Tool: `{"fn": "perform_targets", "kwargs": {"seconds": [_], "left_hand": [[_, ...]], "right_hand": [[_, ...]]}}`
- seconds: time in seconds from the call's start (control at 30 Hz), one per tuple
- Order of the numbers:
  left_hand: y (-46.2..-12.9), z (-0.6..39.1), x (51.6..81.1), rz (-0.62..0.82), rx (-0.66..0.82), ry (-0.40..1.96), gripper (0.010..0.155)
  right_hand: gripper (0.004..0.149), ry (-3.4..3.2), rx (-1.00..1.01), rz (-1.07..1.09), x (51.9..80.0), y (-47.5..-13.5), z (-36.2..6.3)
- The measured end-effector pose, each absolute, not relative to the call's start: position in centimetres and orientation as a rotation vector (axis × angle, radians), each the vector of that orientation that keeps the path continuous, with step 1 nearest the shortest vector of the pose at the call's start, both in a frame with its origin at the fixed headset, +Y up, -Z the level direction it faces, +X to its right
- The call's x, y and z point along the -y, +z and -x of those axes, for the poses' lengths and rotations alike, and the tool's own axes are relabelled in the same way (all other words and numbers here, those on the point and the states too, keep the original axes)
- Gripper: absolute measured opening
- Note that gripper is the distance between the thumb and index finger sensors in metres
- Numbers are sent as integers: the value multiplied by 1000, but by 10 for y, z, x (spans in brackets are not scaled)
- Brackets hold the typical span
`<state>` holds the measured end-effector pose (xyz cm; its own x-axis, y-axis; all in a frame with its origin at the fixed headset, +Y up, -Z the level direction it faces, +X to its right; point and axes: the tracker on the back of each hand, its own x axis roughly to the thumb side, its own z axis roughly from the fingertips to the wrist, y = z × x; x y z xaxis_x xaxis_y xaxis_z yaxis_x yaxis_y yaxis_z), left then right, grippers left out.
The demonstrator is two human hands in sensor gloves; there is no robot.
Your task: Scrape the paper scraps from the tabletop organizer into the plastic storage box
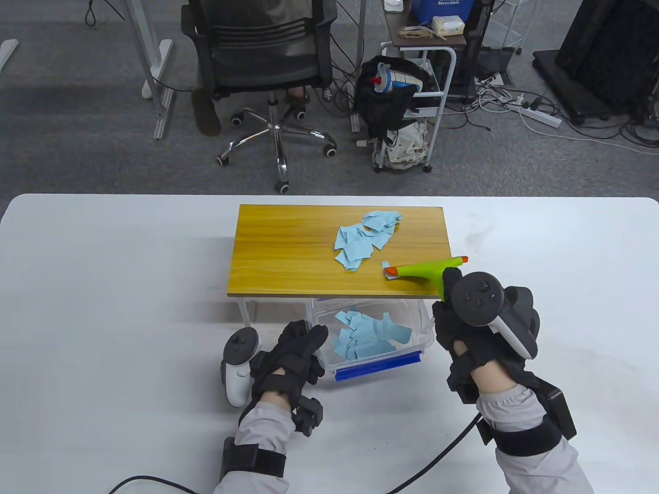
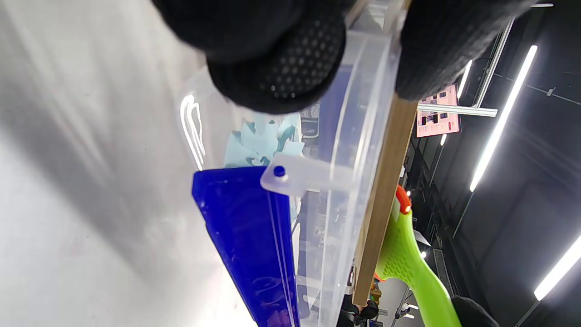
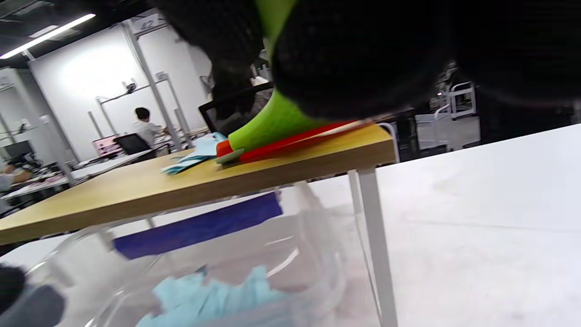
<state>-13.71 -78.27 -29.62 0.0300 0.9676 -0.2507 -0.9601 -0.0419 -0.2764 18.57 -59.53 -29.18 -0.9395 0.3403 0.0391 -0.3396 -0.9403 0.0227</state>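
Both hands busy: left hand [image 1: 293, 355] braces the plastic storage box [image 1: 412, 329] rim, right hand [image 1: 466, 321] grips the green scraper [image 1: 425, 271]. Paper scraps [image 1: 365, 239] lie beyond the blade on the organizer top [image 1: 278, 252]; reach past the pile, keep blade flat, drag toward me over the edge into the box

Beyond my surface, at the far right, the blue plastic bin [image 1: 443, 7] shows white lettering, partly cut off, that seems to say "Recyclable"; nothing else is legible.
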Motion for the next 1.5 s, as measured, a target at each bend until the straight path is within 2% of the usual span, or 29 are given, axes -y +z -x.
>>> {"fn": "perform_targets", "kwargs": {"seconds": [0.27, 0.5, 0.67, 0.9, 1.07, 1.2, 1.5], "left_hand": [[-297, 138, 783, 406, 21, 1538, 70], [-297, 138, 783, 411, 23, 1538, 70], [-297, 138, 783, 413, 17, 1536, 70], [-298, 139, 782, 429, 15, 1542, 70], [-300, 139, 781, 433, 15, 1543, 70], [-301, 139, 780, 445, 19, 1549, 70], [-302, 140, 780, 444, 16, 1551, 70]], "right_hand": [[62, 2738, -117, -221, 583, -270, -185], [61, 2702, -52, -277, 566, -269, -181], [61, 2610, 62, -238, 567, -302, -177], [62, 2608, 239, -170, 568, -362, -149], [62, 2582, 92, -72, 581, -404, -139], [61, 2543, 28, -13, 594, -422, -137], [61, 2544, -95, -112, 607, -424, -143]]}}
